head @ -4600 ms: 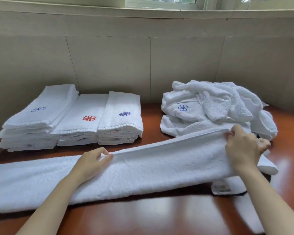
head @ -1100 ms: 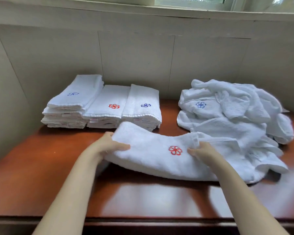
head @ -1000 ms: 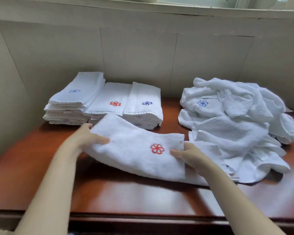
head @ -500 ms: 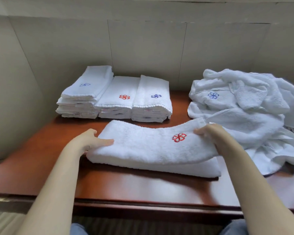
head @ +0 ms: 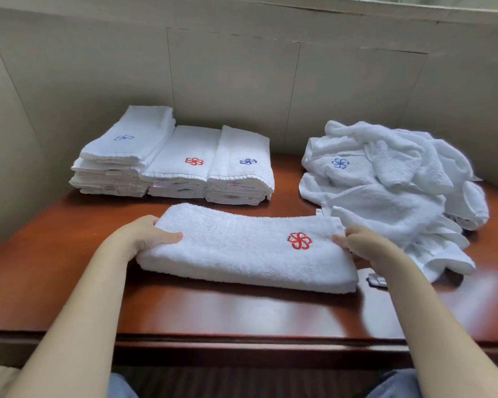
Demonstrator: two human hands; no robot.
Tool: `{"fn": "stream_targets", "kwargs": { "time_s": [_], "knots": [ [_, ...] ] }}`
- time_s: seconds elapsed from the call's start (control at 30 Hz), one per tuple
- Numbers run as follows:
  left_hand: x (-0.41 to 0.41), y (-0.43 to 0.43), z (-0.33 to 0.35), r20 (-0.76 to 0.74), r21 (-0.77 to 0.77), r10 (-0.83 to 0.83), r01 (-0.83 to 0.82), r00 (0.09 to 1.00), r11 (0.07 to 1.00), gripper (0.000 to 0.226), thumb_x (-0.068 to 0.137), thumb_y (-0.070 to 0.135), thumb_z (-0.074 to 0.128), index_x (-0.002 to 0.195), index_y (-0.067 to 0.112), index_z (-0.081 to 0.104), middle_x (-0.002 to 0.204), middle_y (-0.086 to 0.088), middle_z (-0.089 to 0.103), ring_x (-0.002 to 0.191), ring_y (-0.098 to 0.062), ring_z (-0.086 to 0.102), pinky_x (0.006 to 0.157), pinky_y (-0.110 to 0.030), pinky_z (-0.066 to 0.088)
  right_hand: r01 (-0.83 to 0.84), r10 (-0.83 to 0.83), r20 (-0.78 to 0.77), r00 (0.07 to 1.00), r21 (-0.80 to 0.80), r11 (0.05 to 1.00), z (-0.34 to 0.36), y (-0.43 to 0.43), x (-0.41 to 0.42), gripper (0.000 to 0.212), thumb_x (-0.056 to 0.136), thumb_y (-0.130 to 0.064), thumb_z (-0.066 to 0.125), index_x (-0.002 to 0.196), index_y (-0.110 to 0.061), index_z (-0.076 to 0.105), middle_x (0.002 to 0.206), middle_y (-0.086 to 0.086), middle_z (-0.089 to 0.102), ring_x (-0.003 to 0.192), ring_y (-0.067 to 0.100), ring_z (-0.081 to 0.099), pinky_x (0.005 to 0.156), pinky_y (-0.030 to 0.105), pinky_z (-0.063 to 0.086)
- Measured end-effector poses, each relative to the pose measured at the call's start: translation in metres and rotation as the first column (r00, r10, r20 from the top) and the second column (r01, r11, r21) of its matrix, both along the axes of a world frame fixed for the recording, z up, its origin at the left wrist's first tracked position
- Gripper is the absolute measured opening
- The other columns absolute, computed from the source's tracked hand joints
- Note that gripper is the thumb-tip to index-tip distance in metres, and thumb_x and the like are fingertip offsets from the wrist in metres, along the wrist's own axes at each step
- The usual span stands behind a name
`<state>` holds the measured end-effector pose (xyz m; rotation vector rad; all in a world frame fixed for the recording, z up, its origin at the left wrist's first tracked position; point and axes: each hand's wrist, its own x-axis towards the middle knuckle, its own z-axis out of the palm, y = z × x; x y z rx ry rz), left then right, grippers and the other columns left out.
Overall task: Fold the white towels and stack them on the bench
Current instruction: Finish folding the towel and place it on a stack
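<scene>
A folded white towel [head: 242, 251] with a red flower emblem lies across the middle of the red-brown bench [head: 55, 271]. My left hand [head: 144, 235] grips its left end, thumb on top. My right hand [head: 362, 248] holds its right end, thumb on top and fingers under the edge. Behind it, against the wall, stand three stacks of folded towels [head: 179, 165] with blue and red emblems. A heap of unfolded white towels [head: 391, 179] sits at the right.
A beige panelled wall [head: 233, 81] closes the back and left sides of the bench. The bench's front edge [head: 242, 340] runs just in front of my knees. A small towel label [head: 378, 280] lies by my right wrist.
The long towel strip has been folded into a short packet with the red emblem up. In the last half second both hands have lowered it flat onto the bench.
</scene>
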<state>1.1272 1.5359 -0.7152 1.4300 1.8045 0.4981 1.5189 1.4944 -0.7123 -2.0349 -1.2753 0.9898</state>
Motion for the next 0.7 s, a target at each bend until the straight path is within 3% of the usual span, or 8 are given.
{"fn": "stream_targets", "kwargs": {
  "time_s": [0.07,0.13,0.27,0.33,0.43,0.47,0.6,0.7],
  "knots": [
    [0.004,0.000,-0.002,0.018,-0.001,-0.020,0.020,1.000,1.000,0.042,0.080,0.034,0.074,0.111,0.010,0.060,0.105,-0.006,0.066,0.087,-0.018,0.061,0.065,-0.027,0.043,0.008,-0.008,0.025,1.000,0.009,1.000,0.000,0.001,-0.002,0.019,0.098,-0.023,0.048,0.107,-0.009,0.057,0.099,0.017,0.066,0.084,0.032,0.067,0.077,0.047,0.057],
    [0.008,0.000,-0.003,0.027,0.002,-0.031,0.031,0.999,1.000,0.044,0.080,0.035,0.074,0.113,0.009,0.060,0.108,-0.007,0.066,0.089,-0.019,0.061,0.067,-0.027,0.044,-0.005,0.005,0.094,0.996,-0.006,1.000,-0.002,0.002,-0.001,0.026,0.098,-0.023,0.044,0.119,-0.010,0.051,0.111,0.021,0.062,0.096,0.039,0.065,0.085,0.056,0.052],
    [0.010,0.001,-0.006,0.014,-0.003,-0.006,0.007,1.000,1.000,0.057,0.078,0.041,0.074,0.121,0.010,0.054,0.109,-0.004,0.060,0.092,-0.019,0.057,0.073,-0.029,0.042,-0.019,0.023,0.136,0.990,-0.029,0.999,-0.007,0.001,0.004,0.028,0.095,-0.022,0.048,0.116,-0.005,0.055,0.113,0.019,0.062,0.101,0.036,0.063,0.090,0.053,0.051],
    [0.009,0.002,-0.007,0.014,-0.005,-0.002,0.002,1.000,1.000,0.058,0.077,0.042,0.074,0.122,0.009,0.055,0.108,-0.004,0.062,0.092,-0.019,0.058,0.075,-0.030,0.043,-0.031,0.041,0.176,0.984,-0.061,0.998,-0.006,-0.002,0.004,0.023,0.094,-0.023,0.052,0.107,-0.005,0.056,0.106,0.016,0.063,0.095,0.033,0.064,0.085,0.045,0.054],
    [0.008,0.001,-0.006,0.022,-0.015,-0.005,0.005,1.000,1.000,0.057,0.078,0.039,0.074,0.122,0.010,0.054,0.100,0.000,0.061,0.086,-0.015,0.057,0.066,-0.026,0.042,-0.033,0.055,0.226,0.973,-0.099,0.994,-0.001,-0.007,0.005,0.018,0.090,-0.025,0.059,0.087,-0.011,0.050,0.082,0.009,0.059,0.065,0.023,0.058,0.056,0.029,0.051],
    [0.006,0.001,-0.005,0.031,-0.004,0.005,-0.005,0.999,1.000,0.057,0.077,0.037,0.075,0.123,0.010,0.054,0.100,0.001,0.060,0.086,-0.014,0.057,0.065,-0.026,0.042,-0.025,0.048,0.240,0.970,-0.096,0.995,0.000,-0.009,0.006,0.022,0.087,-0.026,0.064,0.089,-0.014,0.046,0.080,0.007,0.057,0.064,0.021,0.056,0.053,0.026,0.048],
    [-0.004,0.007,0.000,-0.029,0.262,0.217,-0.202,0.976,0.944,0.067,0.074,0.030,0.079,0.131,0.011,0.049,0.126,-0.009,0.055,0.111,-0.029,0.053,0.089,-0.038,0.042,-0.146,0.060,0.370,0.927,0.209,0.967,-0.001,-0.007,-0.002,0.065,0.076,-0.021,0.073,0.131,-0.022,0.038,0.116,0.009,0.048,0.109,0.025,0.047,0.085,0.029,0.036],
    [-0.002,0.007,-0.007,-0.238,0.409,0.394,-0.276,0.888,0.870,0.063,0.084,0.035,0.068,0.137,0.012,0.043,0.136,-0.018,0.047,0.125,-0.039,0.042,0.102,-0.045,0.035,-0.315,0.141,0.454,0.880,0.335,0.888,-0.010,0.002,-0.022,0.057,0.086,-0.029,0.066,0.137,-0.018,0.043,0.132,0.010,0.048,0.128,0.025,0.039,0.101,0.027,0.027]
  ]
}}
